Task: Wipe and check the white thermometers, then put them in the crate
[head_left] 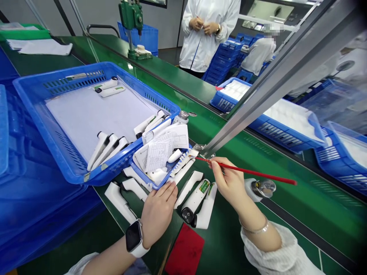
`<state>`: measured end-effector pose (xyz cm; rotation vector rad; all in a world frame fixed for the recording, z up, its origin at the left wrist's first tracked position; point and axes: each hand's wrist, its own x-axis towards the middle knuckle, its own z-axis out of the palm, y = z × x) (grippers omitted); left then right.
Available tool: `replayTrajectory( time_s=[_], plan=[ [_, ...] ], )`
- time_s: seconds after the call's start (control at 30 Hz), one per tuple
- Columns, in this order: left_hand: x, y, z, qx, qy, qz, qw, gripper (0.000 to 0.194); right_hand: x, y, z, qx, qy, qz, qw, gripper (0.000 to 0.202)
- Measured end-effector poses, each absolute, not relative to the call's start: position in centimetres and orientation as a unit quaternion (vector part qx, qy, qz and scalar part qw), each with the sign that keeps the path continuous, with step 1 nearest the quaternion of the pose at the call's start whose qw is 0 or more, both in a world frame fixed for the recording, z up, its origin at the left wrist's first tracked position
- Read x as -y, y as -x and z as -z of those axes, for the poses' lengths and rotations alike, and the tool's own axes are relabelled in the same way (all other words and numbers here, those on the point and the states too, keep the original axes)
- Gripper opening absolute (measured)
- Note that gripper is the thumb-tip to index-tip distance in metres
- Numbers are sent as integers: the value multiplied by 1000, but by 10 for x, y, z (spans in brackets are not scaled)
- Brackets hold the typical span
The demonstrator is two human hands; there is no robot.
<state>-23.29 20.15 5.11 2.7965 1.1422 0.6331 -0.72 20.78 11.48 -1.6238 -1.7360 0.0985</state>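
Observation:
My right hand (229, 177) pinches a thin red brush (258, 174), whose tip reaches a white strip-like part (185, 162) along the right rim of a small blue basket (155, 184). My left hand (160, 208) lies with fingers stretched out at the basket's near corner, by the end of a white piece (181, 172); its fingertips touch there. Printed slips (157, 156) and small white parts fill the basket. Between my hands, white handheld devices lie on the green table, one with a green circuit board (204, 186) showing. More white devices (120, 200) are left of my left hand.
A large blue crate (77, 179) holds paper and several white devices. A metal-topped bottle (260, 189) stands by my right wrist, another (182, 116) behind the basket. A metal post (258, 91) slants across. A red pad (185, 250) lies in front. Someone in white (210, 30) stands opposite.

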Motion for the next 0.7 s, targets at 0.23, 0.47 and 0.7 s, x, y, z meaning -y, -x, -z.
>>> replayTrajectory(
  time_s=[0.23,0.47,0.7],
  plan=[
    [-201,233,-51,-369,-905,-208,29,30,-213,13,-120,696,600,-90,383,17],
    [-203,232,-51,-367,-905,-212,30,29,-221,10,-123,713,601,-93,348,22],
    [-202,232,-51,-366,-906,-213,21,30,-231,2,-117,676,649,-6,350,19]
  ],
)
